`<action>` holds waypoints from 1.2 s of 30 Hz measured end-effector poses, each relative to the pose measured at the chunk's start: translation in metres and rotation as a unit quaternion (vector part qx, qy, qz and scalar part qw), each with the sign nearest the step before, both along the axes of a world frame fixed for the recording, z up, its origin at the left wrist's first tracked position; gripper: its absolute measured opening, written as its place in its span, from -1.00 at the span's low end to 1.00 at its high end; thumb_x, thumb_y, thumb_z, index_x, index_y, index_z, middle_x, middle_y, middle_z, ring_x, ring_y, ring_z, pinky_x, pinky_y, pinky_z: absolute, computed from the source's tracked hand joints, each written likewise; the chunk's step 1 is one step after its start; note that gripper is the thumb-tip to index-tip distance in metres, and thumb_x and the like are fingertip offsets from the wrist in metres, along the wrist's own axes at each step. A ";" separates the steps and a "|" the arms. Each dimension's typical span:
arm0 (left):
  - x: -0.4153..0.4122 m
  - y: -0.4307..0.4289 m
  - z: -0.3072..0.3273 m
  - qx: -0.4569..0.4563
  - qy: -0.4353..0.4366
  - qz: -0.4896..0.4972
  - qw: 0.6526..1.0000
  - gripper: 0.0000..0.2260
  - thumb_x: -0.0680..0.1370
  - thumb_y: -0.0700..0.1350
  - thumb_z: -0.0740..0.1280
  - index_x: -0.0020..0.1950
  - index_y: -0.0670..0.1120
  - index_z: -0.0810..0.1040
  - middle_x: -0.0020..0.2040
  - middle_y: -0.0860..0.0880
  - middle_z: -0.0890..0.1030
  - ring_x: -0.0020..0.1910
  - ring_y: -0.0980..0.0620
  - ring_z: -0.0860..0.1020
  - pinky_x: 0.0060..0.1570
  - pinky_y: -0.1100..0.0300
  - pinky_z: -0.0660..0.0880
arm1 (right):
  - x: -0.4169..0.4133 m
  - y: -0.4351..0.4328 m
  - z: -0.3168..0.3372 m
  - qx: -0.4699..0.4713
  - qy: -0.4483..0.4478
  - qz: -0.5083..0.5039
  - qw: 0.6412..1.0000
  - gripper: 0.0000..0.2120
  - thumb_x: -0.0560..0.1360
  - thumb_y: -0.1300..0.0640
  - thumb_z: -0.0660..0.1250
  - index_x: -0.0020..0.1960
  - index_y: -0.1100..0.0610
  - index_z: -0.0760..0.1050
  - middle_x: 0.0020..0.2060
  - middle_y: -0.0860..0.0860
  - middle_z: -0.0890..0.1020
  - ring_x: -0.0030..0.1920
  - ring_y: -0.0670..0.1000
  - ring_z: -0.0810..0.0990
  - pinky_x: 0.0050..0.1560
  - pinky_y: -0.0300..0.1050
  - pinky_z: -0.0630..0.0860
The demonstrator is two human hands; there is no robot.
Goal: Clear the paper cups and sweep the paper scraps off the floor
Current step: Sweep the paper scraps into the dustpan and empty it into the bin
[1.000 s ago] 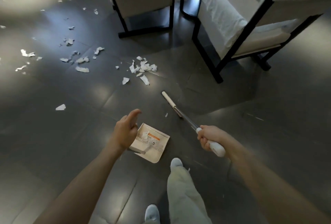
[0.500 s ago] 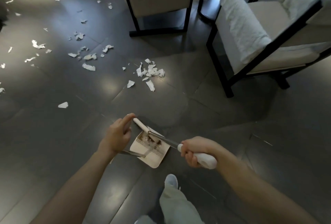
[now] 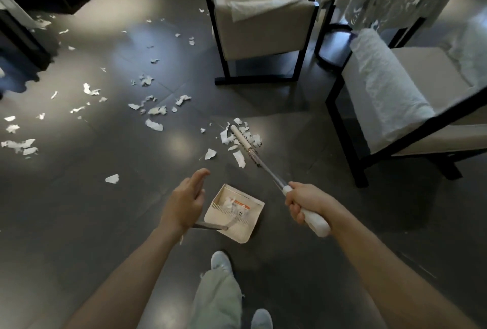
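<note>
Now, scraps point(image 3: 238, 156): loose on floor point(image 3: 158, 263), nearest clump around broom point(image 3: 241, 139) head.
Handling: we judge them featherlight, flyaway; short gentle strokes toward dustpan point(image 3: 234, 214).
Grip: right hand point(image 3: 305, 205) curled round broom's white handle; left hand point(image 3: 184, 202) fingers straight.

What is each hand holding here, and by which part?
The right hand grips the broom by its white handle end. The left hand shows straight fingers; the dustpan rod ends beneath it, hold unclear.

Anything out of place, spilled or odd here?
Yes: torn paper scraps litter the dark floor, mostly to the left, with a clump around the broom head. A few lie in the dustpan. Nothing looks damaged.
</note>
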State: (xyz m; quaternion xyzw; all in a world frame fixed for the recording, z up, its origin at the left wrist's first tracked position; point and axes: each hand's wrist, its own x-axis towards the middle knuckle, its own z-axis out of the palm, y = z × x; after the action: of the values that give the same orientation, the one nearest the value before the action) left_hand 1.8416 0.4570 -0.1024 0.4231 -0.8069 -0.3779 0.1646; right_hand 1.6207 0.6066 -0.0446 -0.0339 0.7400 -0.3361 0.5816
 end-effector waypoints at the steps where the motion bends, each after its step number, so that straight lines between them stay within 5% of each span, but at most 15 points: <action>1: -0.005 -0.010 -0.001 0.001 -0.001 -0.001 1.000 -0.57 0.49 -0.30 0.25 0.17 0.20 0.39 0.03 -0.13 0.59 0.02 -0.11 0.59 0.11 -0.10 0.52 | -0.007 -0.012 -0.003 -0.005 0.004 -0.007 1.000 -0.35 0.52 0.36 0.15 0.53 -0.02 0.12 -0.44 0.04 0.45 -0.59 -0.15 0.37 -0.63 -0.30 0.33; 4: -0.023 -0.040 0.000 0.003 0.010 0.008 1.000 -0.63 0.44 -0.19 0.21 0.17 0.17 0.41 0.01 -0.14 0.60 0.01 -0.12 0.59 0.10 -0.06 0.52 | -0.027 -0.051 -0.007 -0.015 0.013 -0.027 0.999 -0.35 0.52 0.37 0.15 0.53 0.00 0.11 -0.42 0.05 0.43 -0.60 -0.15 0.36 -0.65 -0.31 0.32; 8: -0.050 -0.069 -0.003 -0.017 0.000 0.022 1.000 -0.63 0.47 -0.31 0.25 0.23 -0.03 0.51 -0.07 -0.15 0.59 -0.08 -0.13 0.57 0.01 0.02 0.49 | -0.058 -0.095 -0.013 -0.015 0.013 -0.041 0.999 -0.40 0.53 0.38 0.11 0.51 0.03 0.15 -0.43 0.04 0.40 -0.58 -0.14 0.34 -0.66 -0.33 0.30; 15: -0.101 -0.109 -0.011 -0.009 -0.012 0.051 0.999 -0.60 0.48 -0.36 0.24 0.25 -0.03 0.50 -0.09 -0.14 0.57 -0.09 -0.08 0.56 -0.04 0.12 0.48 | -0.129 -0.168 -0.035 0.018 0.014 -0.005 1.000 -0.40 0.51 0.39 0.11 0.49 0.02 0.17 -0.45 0.04 0.40 -0.61 -0.14 0.34 -0.66 -0.32 0.30; 22: -0.147 -0.141 -0.020 -0.018 -0.042 0.114 0.992 -0.61 0.45 -0.35 0.25 0.25 -0.10 0.52 -0.13 -0.13 0.57 -0.17 -0.13 0.55 -0.09 0.08 0.46 | -0.202 -0.245 -0.048 0.060 0.041 0.102 0.992 -0.58 0.52 0.38 0.12 0.36 0.17 0.32 -0.40 0.07 0.43 -0.51 -0.11 0.36 -0.63 -0.32 0.32; 29: -0.144 -0.160 -0.027 -0.036 -0.057 0.129 0.989 -0.59 0.44 -0.41 0.28 0.21 -0.06 0.51 -0.05 0.01 0.54 -0.15 0.10 0.47 -0.07 0.35 0.35 | -0.233 -0.281 -0.071 0.110 0.076 0.238 0.962 -0.41 0.55 0.33 0.13 0.53 0.04 0.11 -0.38 0.07 0.47 -0.49 -0.10 0.38 -0.58 -0.28 0.37; 33: -0.141 -0.166 -0.027 -0.033 -0.057 0.149 0.987 -0.53 0.44 -0.41 0.30 0.15 0.12 0.42 -0.07 -0.06 0.57 -0.17 0.00 0.52 -0.10 0.26 0.38 | -0.219 -0.267 -0.068 0.127 0.073 0.296 0.944 -0.52 0.56 0.29 0.14 0.45 0.08 0.22 -0.34 0.06 0.48 -0.47 -0.11 0.40 -0.52 -0.27 0.40; 36: -0.145 -0.170 -0.026 -0.045 -0.057 0.153 0.986 -0.56 0.43 -0.42 0.29 0.16 0.04 0.46 -0.09 -0.13 0.59 -0.16 -0.13 0.56 -0.13 0.20 0.39 | -0.200 -0.251 -0.060 0.122 0.039 0.286 0.950 -0.62 0.55 0.28 0.14 0.34 0.06 0.30 -0.35 0.05 0.48 -0.49 -0.12 0.40 -0.53 -0.28 0.39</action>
State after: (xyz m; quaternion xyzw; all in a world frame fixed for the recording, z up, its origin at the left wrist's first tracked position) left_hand 1.6963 0.2870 -0.1287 0.5545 -0.7571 -0.2869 0.1925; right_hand 1.4203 0.3561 -0.1043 -0.1858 0.7571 -0.0610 0.6234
